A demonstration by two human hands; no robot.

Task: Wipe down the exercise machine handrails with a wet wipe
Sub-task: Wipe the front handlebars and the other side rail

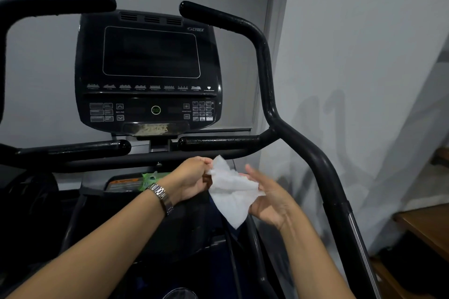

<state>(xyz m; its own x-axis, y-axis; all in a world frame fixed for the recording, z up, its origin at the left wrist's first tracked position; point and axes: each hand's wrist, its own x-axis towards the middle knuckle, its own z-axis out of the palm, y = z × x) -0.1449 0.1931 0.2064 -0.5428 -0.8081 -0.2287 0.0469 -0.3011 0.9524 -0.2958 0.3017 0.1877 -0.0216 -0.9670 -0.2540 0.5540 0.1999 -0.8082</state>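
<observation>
A: What's around the hands?

B: A black exercise machine. Its console (148, 70) sits straight ahead with a dark screen and a row of buttons under it. Black handrails curve around it: an upper left handrail (56, 3), an upper right handrail (243, 29) that bends down and runs on toward the lower right, and two short lower grips, the left grip (73, 149) and the right grip (218, 142), pointing toward each other under the console.

A: Anything between the hands and the rails?

B: A black crossbar (121, 161) runs just beyond the hands, below the grips. Behind the left wrist there's a green packet (150, 178) lying on a tray (94, 189) with an orange label. Grey wall (364, 31) to the right, and a wooden step (425, 226) at the lower right edge.

A: Where's the wipe?

B: The white wipe (233, 192) is held in the air between both hands, below the right grip and not touching any rail. It's partly unfolded, with one corner hanging down.

A: And the hands?

B: The left hand (192, 179), with a metal watch (161, 195) on the wrist, pinches the wipe's upper left edge between thumb and fingers. The right hand (269, 198) holds the right side, fingers spread behind the sheet; it's a bit blurred, so the exact grip is hard to tell.
</observation>
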